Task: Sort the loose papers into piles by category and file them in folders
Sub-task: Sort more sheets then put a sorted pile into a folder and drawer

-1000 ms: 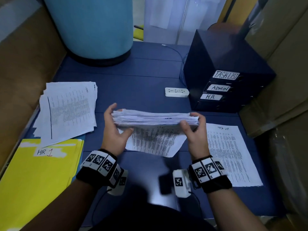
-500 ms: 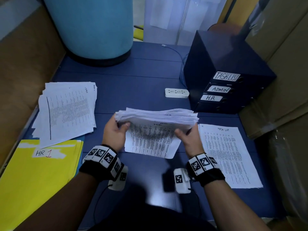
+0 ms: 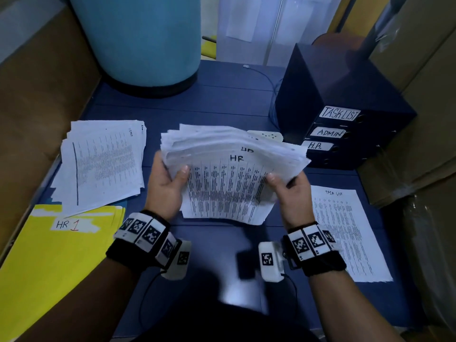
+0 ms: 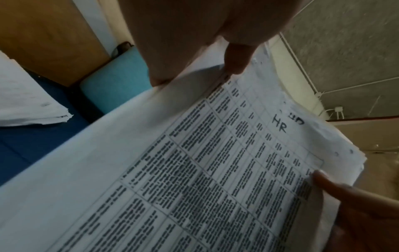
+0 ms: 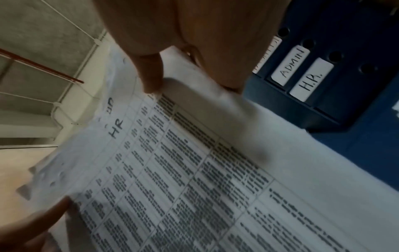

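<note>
Both hands hold a thick stack of printed papers (image 3: 229, 174) over the middle of the blue desk, tilted so its top sheet, marked "HR", faces me. My left hand (image 3: 170, 181) grips the stack's left edge, thumb on top. My right hand (image 3: 288, 186) grips the right edge the same way. The left wrist view shows the HR sheet (image 4: 215, 170) close up, and so does the right wrist view, where that sheet (image 5: 183, 170) fills the frame. An "Admin" pile (image 3: 103, 164) lies at left, partly over a yellow folder (image 3: 54, 257) labelled "HR 1". A "Task List" sheet (image 3: 345, 233) lies at right.
A dark drawer unit (image 3: 343, 107) labelled TASKLIST, ADMIN and H.R. stands at the back right. A big blue drum (image 3: 145, 38) stands at the back left. A white power strip (image 3: 269, 137) peeks out behind the held stack. Cardboard boxes line both sides.
The stack has tipped from edge-on and level to tilted toward me, so the HR top sheet now shows. Both hands kept their grip and moved slightly nearer.
</note>
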Action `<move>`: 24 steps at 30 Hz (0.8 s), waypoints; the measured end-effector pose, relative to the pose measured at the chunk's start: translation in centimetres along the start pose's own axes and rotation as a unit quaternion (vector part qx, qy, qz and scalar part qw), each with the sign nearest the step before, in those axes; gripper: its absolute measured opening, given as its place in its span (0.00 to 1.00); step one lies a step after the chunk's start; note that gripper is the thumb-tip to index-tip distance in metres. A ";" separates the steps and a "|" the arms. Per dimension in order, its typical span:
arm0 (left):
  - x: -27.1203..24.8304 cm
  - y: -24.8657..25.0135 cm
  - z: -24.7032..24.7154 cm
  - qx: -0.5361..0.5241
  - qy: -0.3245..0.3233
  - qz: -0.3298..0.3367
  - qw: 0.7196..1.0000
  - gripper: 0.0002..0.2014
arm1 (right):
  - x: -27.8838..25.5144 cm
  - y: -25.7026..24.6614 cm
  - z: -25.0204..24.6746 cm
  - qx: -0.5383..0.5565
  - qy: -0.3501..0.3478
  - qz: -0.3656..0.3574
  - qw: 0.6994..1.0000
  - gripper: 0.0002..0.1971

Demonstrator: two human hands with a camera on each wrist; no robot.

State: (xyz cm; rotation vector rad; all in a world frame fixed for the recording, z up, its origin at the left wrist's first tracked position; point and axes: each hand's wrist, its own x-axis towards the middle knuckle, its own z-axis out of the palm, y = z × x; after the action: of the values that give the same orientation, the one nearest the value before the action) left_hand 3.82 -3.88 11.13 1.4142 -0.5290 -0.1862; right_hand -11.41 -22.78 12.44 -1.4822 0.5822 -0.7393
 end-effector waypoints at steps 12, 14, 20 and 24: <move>-2.5 -1.6 0.2 0.034 -0.051 -0.040 0.997 0.40 | -0.4 0.0 0.7 -0.040 0.116 -0.042 0.992 0.21; -2.4 -1.1 0.4 0.013 -0.038 -0.029 0.999 0.41 | 0.0 -0.1 1.0 -0.073 0.140 -0.036 0.987 0.12; -0.8 0.3 2.9 0.095 0.102 -0.024 0.990 0.20 | -0.1 0.0 1.2 -0.072 0.141 -0.046 0.986 0.06; -0.6 0.3 2.1 0.060 0.068 0.002 0.996 0.30 | -0.1 1.2 -0.9 -0.012 0.036 -0.039 0.999 0.30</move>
State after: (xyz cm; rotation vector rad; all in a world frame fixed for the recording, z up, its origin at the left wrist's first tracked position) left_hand 2.30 -5.49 11.40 1.5303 -0.4368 -0.0554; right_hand -12.07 -23.41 11.23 -1.5119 0.5924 -0.8515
